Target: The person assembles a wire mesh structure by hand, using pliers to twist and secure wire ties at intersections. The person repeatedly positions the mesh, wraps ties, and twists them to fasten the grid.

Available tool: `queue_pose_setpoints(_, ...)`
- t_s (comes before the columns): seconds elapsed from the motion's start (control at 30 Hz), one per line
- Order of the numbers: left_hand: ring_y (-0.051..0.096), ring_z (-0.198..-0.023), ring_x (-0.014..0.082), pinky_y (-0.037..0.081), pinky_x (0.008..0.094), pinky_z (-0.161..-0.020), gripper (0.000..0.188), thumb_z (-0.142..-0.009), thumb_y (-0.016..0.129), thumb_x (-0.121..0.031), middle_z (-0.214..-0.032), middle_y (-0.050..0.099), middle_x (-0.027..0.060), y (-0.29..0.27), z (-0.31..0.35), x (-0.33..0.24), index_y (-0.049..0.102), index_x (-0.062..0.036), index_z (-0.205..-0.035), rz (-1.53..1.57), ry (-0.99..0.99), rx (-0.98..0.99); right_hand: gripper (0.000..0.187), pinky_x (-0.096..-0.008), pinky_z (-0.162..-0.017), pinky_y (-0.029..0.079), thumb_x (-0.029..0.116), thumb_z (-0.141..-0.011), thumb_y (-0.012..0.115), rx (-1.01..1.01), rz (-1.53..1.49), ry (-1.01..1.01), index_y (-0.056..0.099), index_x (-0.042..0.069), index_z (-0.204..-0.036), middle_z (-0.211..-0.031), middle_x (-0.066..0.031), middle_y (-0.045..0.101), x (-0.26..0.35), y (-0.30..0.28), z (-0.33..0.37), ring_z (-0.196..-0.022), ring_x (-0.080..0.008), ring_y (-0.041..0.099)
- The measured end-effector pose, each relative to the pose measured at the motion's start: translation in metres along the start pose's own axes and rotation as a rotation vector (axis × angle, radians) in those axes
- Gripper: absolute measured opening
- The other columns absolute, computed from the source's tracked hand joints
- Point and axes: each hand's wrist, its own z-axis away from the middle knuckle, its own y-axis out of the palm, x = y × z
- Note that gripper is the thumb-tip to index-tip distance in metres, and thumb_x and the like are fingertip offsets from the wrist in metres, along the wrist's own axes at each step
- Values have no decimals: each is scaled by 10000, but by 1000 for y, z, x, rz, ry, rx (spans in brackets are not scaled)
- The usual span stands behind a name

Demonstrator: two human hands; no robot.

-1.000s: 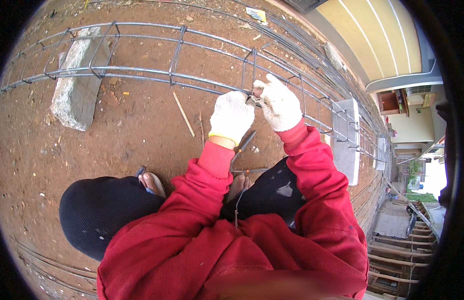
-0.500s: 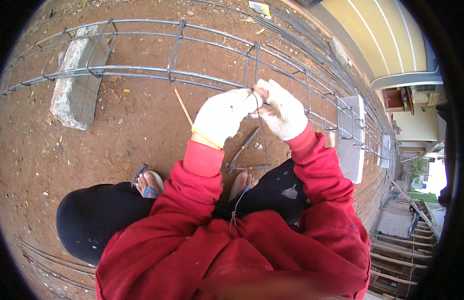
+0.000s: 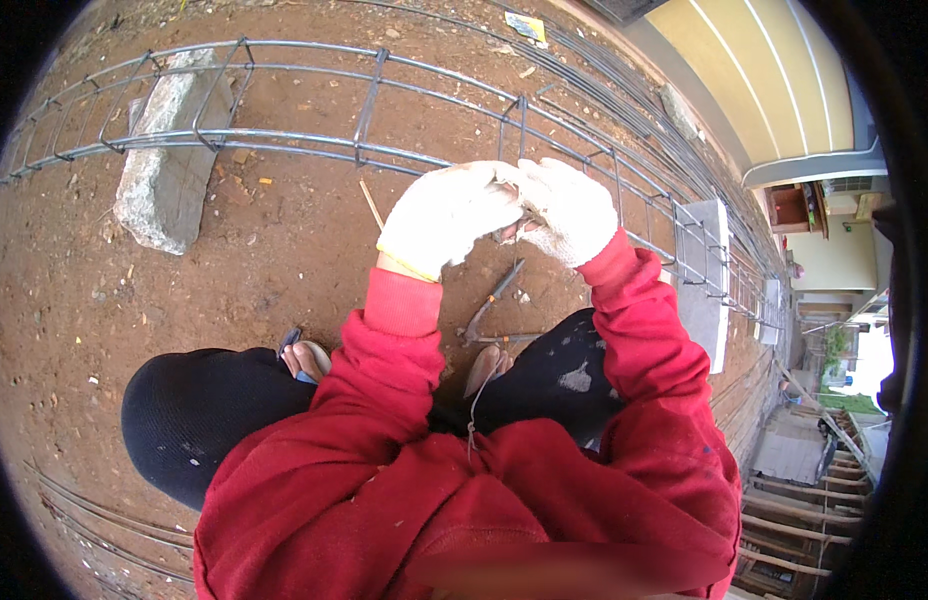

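A long steel rebar cage [image 3: 284, 132] with square stirrups runs across in front of me. At its near bar, just below a stirrup, my two white-gloved hands meet with their fingers closed. My left hand [image 3: 449, 215] and my right hand [image 3: 569, 210] pinch at the same spot, where a thin dark tie wire showed a moment ago. The gloves now hide most of that wire and the bar behind. On the dirt below them lies a pair of pincers [image 3: 496, 296] with its handles spread, near my foot.
A rough concrete block [image 3: 169, 190] props the cage at left, and a smooth grey block [image 3: 702, 285] does so at right. Loose rebar rods [image 3: 594, 75] lie beyond the cage, beside a yellow wall [image 3: 754, 80]. A thin stick [image 3: 371, 205] lies by my left wrist.
My hands have drawn closer together, the right one turning over toward the left. The dangling wire seen between them earlier is now mostly covered. The view has shifted slightly.
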Motion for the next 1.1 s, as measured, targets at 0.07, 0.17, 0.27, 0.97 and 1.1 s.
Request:
queue_pose_setpoints(0.07, 670, -881, 161, 539, 252, -766, 328, -912, 639, -163, -1026, 696, 127, 6, 5, -15, 618, 47, -1163, 42, -11, -62, 611, -367, -656, 521, 280, -708, 753, 27, -389, 202, 586, 143, -1279, -909, -63, 664, -4, 11, 8, -750, -265, 615)
queue_pose_setpoints(0.17, 691, -845, 180, 556, 254, -718, 394, -924, 628, -175, -1037, 701, 161, 8, 5, -33, 572, 36, -1252, 146, 48, -165, 643, -372, -664, 529, 220, -721, 734, -22, -494, 265, 557, 143, -1334, -873, -81, 659, -9, 18, 16, -729, -287, 617)
queue_pose_setpoints(0.27, 704, -710, 198, 568, 261, -593, 425, -911, 604, -160, -895, 711, 172, 4, -1, -43, 547, 77, -1259, 703, 20, -145, 500, -321, -667, 540, 131, -838, 653, 23, -610, 480, 568, 95, -1329, -851, -74, 687, -11, 14, 11, -705, -215, 653)
queue_pose_setpoints(0.97, 595, -957, 274, 469, 405, -844, 279, -649, 832, -223, -1002, 642, 69, 53, -26, 8, 716, -158, -895, -900, 632, -674, 247, -412, -740, 597, 119, -933, 605, -62, -1732, 1386, 570, -15, -1138, -1005, -161, 667, -77, 30, -30, -825, -251, 676)
queue_pose_setpoints(1.1, 617, -831, 255, 481, 385, -775, 224, -660, 821, -166, -870, 659, 61, 54, -32, 8, 713, -144, -855, -874, 649, -693, 284, -453, -792, 598, 73, -900, 648, -398, -1907, 1290, 558, -24, -1152, -1079, -183, 633, -83, 31, -10, -957, -345, 662)
